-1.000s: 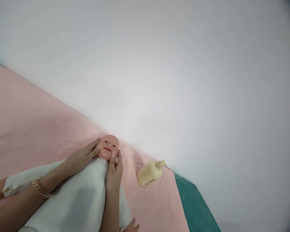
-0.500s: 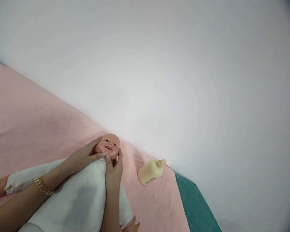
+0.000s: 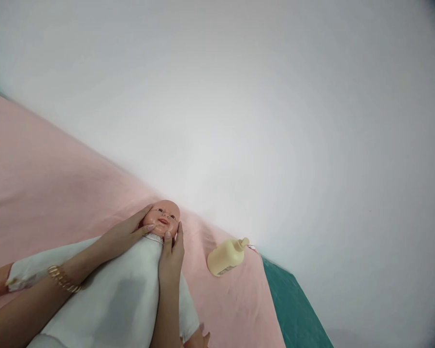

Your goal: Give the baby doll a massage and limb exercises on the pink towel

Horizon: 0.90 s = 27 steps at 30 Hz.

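Note:
A baby doll (image 3: 119, 295) in a white outfit lies on its back on a pink sheet (image 3: 68, 179), its bald head near the wall. My left hand (image 3: 125, 234), with a gold bracelet at the wrist, cups one side of the doll's head, its thumb on the cheek beside the mouth. My right hand (image 3: 171, 256) rests against the other side of the head, its thumb at the chin and its fingers along the cheek. The head sits between both hands, and the fingers behind it are partly hidden.
A pale yellow pump bottle (image 3: 224, 258) stands on the sheet to the right of the doll. Beyond the sheet's right edge shows a green surface (image 3: 293, 299). A white wall (image 3: 239, 121) rises behind.
My thumbs have moved apart from under the doll's chin, the left one onto the cheek and the right one outward. The doll and the bottle have not moved.

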{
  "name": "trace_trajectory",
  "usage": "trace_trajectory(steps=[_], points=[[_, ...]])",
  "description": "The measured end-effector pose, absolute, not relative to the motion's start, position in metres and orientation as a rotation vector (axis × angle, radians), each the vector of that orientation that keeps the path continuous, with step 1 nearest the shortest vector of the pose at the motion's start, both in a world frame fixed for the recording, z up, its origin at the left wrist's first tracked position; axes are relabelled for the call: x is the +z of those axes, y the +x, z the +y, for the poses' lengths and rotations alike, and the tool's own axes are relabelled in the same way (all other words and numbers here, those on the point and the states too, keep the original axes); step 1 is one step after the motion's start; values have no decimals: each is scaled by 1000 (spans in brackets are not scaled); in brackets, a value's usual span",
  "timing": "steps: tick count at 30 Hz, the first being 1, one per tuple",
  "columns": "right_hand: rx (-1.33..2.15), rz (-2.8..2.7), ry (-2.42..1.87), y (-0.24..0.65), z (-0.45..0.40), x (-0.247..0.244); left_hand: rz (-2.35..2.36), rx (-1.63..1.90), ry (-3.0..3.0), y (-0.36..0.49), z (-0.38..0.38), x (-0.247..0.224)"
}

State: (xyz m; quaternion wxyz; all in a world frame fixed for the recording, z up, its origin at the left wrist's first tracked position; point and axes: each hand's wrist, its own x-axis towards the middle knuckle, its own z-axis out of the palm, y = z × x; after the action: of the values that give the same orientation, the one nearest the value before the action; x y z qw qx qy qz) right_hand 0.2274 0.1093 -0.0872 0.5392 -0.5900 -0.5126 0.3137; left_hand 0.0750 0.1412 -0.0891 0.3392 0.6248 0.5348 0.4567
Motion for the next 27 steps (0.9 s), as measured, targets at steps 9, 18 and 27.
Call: trace_trajectory(steps=[9,18,27], points=[[748,-1181,-1382,228,113,-90,1297,1201,1628,75,135,-89],[755,-1139,-1370,230,115,-92,1302,1104,1629,69,145,-95],[834,-1142,-1292,224,109,-82,1232,1245,1503,79,130,-75]])
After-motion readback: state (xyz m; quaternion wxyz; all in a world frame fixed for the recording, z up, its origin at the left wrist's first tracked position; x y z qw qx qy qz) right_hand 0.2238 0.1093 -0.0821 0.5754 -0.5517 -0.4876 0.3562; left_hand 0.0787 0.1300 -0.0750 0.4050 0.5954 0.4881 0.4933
